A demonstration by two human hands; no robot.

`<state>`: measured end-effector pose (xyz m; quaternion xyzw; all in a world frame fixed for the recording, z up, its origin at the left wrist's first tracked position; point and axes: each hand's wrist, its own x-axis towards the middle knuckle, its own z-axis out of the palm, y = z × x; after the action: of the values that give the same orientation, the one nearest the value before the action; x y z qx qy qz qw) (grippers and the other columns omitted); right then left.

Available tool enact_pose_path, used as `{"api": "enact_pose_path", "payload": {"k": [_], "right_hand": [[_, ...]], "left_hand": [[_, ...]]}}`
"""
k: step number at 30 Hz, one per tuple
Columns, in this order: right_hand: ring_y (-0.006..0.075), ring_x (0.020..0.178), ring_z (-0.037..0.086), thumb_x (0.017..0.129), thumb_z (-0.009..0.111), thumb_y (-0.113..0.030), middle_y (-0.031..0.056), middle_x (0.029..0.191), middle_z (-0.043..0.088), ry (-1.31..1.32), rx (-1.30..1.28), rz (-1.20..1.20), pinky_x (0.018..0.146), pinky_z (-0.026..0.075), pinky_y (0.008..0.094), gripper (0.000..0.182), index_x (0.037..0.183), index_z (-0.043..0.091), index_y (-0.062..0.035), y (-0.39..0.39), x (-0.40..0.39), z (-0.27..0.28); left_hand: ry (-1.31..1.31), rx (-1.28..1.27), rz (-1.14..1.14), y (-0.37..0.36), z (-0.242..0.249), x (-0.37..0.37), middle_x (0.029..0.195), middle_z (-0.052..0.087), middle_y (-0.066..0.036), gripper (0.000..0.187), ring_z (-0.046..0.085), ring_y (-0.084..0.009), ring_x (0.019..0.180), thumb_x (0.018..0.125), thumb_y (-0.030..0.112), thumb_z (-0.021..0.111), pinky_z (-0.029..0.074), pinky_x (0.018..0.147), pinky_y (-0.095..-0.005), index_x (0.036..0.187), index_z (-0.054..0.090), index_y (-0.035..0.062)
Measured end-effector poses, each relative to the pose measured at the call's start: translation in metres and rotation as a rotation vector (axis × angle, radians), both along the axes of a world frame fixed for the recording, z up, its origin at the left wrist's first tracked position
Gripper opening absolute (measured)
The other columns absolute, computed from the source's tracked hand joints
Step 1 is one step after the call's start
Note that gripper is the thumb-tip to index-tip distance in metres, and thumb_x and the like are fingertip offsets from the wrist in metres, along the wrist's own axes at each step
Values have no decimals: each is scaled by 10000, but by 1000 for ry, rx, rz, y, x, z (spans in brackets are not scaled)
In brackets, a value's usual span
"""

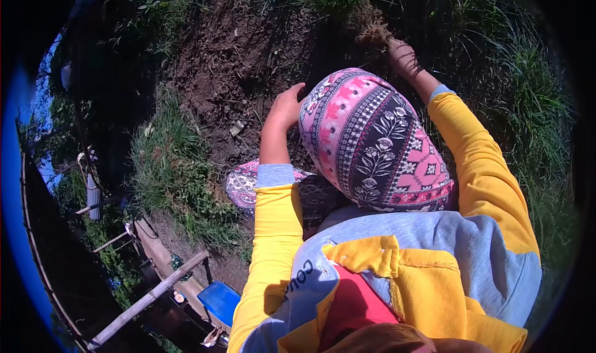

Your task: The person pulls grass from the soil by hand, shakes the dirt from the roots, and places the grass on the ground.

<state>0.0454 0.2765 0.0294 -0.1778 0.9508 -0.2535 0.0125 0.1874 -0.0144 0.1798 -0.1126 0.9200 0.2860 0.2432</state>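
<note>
My right hand (403, 56) is closed at the root end of a grass clump (370, 25), whose brown, matted roots and soil face me. Green blades spread beyond the clump, and its far side merges with the grass behind. My left hand (287, 108) is low over the dug soil (230, 73), beside my raised knee (372, 135) in patterned pink and black cloth. One finger there is stretched out; the others are partly hidden by the knee, and I see nothing held.
Tall grass (528, 86) borders the soil on the right, and another grassy patch (177, 167) lies left. A small pale scrap (236, 128) rests on the dirt. Lower left are a wooden pole (149, 298) and a blue container (218, 302).
</note>
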Motion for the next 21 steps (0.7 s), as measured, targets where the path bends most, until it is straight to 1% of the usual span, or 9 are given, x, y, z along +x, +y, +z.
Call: {"api": "enact_pose_path", "payload": {"k": [1,6,8,9,11,14,16,17,21], "right_hand": [[333,810,599,759,489,-135,172,865,612,-257,147,-61,696,479,428,227,967,541,-59,0,0,10],[315,883,574,778,553,-176,185,934,587,-354,145,114,739,457,366,236,964,542,-30,3,-25,26],[272,798,585,779,579,-219,137,876,592,-566,-472,18,689,459,335,273,981,560,-36,6,-38,10],[225,718,578,790,566,-217,110,809,572,-711,-662,-84,633,461,310,309,1022,553,-12,0,-11,75],[242,714,581,793,548,-226,127,795,575,-178,-217,-27,628,464,328,293,995,552,-15,12,-20,12],[266,708,585,797,522,-239,151,774,581,57,320,4,620,469,355,274,956,551,-18,25,-29,-42],[283,704,588,800,504,-248,167,760,585,118,445,-9,614,472,373,266,930,550,-20,25,-33,-60],[279,695,589,829,439,-282,170,734,582,237,-97,-77,606,471,385,288,826,543,-14,21,-28,-37],[279,669,584,829,445,-281,168,714,582,506,634,-87,597,472,387,317,764,547,12,34,-22,-66]], "left_hand": [[-9,22,29,-6,-12,-2,1164,508,-212,582,486,-324,1095,732,340,614,377,935,-353,1212,469,43],[-23,-106,-48,9,16,-5,1162,512,-211,557,486,-322,1096,751,324,597,377,937,-354,1200,473,19],[4,19,25,0,-3,-2,1165,510,-210,558,482,-320,1102,751,326,597,375,939,-353,1200,474,19],[27,85,52,-14,-35,3,1165,510,-210,556,481,-319,1103,752,326,596,374,940,-353,1200,474,19],[39,141,85,-24,-57,2,1165,510,-209,553,481,-317,1105,754,325,596,373,940,-353,1199,474,21],[-13,33,45,-18,-39,-4,1165,510,-207,548,480,-314,1106,758,323,596,372,941,-352,1200,475,22],[-31,-112,-35,10,19,-4,1165,511,-206,545,481,-312,1106,762,324,595,372,942,-351,1200,475,23],[2,-79,-34,9,14,-3,1165,510,-206,535,481,-313,1105,771,322,587,375,939,-351,1197,476,19],[8,64,24,-7,-19,-2,1156,516,-208,533,484,-317,1099,771,319,587,379,934,-352,1192,477,12]]}}
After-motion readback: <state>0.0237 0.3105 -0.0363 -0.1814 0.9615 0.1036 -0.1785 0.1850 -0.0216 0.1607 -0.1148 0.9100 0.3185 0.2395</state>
